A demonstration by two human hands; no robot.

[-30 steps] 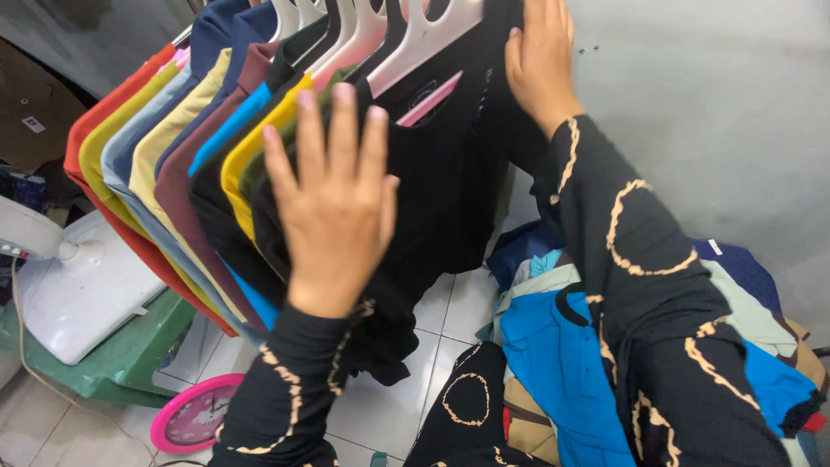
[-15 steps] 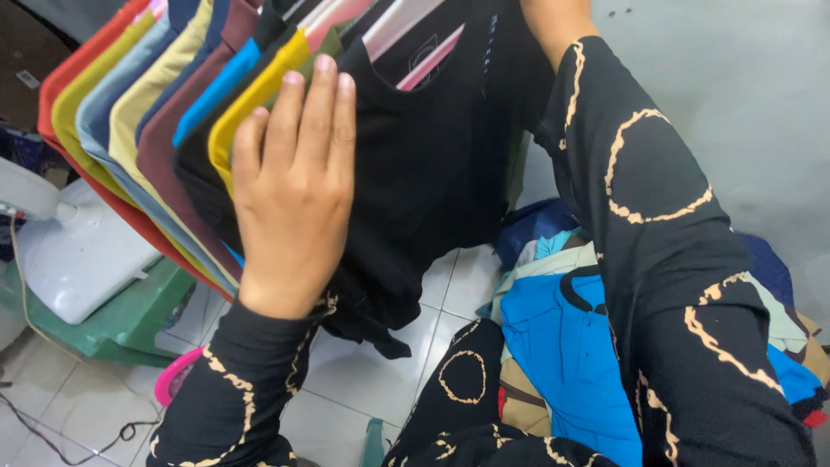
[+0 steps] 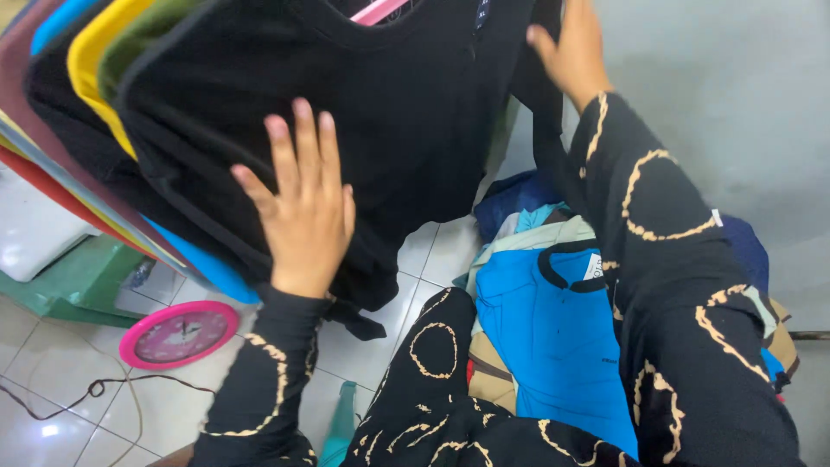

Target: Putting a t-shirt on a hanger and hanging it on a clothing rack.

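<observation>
A row of shirts hangs on hangers: a black shirt [image 3: 415, 112] in front on a pink hanger [image 3: 378, 10], with green, yellow [image 3: 86, 65], black, blue and red ones behind it at the left. My left hand [image 3: 303, 212] lies flat with spread fingers against the front black shirt's lower left side. My right hand [image 3: 572, 54] touches the same shirt's right edge, higher up. Both arms wear black sleeves with tan loop patterns.
A heap of folded clothes, topped by a blue shirt with a black collar [image 3: 553, 329], lies on the white tiled floor at the right. A round pink clock [image 3: 177, 333], a green stool [image 3: 78, 281] and a dark cable [image 3: 95, 389] are at the lower left. A grey wall [image 3: 735, 95] stands behind.
The view has tipped down and moved closer. My left hand slid lower on the black shirt. My right hand came down into view at the shirt's right edge.
</observation>
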